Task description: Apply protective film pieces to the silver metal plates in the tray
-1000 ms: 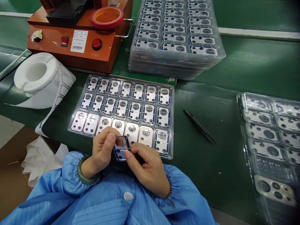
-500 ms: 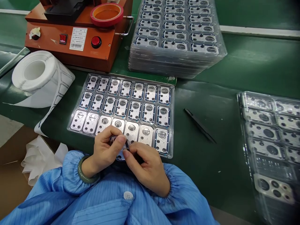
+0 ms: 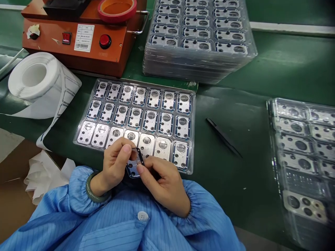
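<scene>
In front of my chest I hold a small metal plate (image 3: 134,167) with rounded corners, round holes and a dark blue edge. A thin black frame (image 3: 139,155) shows along its upper right side; whether it lies fully on the plate I cannot tell. My left hand (image 3: 117,164) is closed on the left side of the plate, thumb raised over the curled fingers. With thumb and fingers, my right hand (image 3: 163,183) pinches its right edge. Behind both hands lies a clear plastic tray (image 3: 192,153) with rows of similar plates, its front row partly hidden by my fingers.
Black tweezers (image 3: 223,137) lie right of the tray. A tall stack of filled trays (image 3: 196,62) stands behind. More trays (image 3: 295,174) are at the right. On the left are a label roll (image 3: 34,75), an orange machine (image 3: 70,45) with red tape (image 3: 117,17), and crumpled backing paper (image 3: 49,174).
My left thumb has lifted and moved left off the plate, so more of the plate and black frame shows. My right hand keeps its pinch. The view has shifted slightly.
</scene>
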Demonstrator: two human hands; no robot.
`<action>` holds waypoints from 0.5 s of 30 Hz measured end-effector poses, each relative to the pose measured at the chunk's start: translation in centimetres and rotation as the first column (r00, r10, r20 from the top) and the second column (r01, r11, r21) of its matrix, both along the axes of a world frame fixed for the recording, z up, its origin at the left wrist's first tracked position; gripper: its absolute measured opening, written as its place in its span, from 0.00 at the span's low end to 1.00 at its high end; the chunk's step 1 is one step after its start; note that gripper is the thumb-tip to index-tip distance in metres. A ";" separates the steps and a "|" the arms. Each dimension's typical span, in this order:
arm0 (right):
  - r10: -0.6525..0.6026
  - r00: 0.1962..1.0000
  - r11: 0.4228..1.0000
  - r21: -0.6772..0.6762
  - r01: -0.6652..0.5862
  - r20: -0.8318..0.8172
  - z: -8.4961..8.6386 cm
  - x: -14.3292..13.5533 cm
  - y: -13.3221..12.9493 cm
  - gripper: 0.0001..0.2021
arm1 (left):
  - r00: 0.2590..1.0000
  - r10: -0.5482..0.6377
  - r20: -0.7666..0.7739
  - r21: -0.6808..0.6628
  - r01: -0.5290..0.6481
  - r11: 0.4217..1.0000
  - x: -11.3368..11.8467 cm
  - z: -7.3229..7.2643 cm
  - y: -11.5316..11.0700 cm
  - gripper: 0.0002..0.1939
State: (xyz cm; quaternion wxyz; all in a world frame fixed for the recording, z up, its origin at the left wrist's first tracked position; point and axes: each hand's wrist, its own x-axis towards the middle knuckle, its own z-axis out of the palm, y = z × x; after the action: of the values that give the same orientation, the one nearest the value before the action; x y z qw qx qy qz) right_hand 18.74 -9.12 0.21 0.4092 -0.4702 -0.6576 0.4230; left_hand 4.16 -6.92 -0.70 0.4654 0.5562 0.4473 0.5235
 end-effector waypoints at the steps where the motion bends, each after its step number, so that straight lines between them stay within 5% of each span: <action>1: 0.001 1.000 1.000 -0.011 -0.001 0.004 0.0 0.0 0.0 0.10 | 1.000 -0.001 -0.020 0.002 0.001 1.000 0.0 0.1 0.0 0.14; 15: -0.089 0.985 0.970 -0.236 0.052 -0.148 0.6 0.0 0.4 0.10 | 0.968 -0.126 -0.215 0.046 0.139 0.989 0.2 0.6 0.4 0.10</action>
State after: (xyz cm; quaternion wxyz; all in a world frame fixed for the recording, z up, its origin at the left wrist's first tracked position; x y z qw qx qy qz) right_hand 18.75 -8.74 0.78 0.4171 -0.5028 -0.5526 0.5175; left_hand 4.37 -6.53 -0.11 0.4317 0.6513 0.4401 0.4425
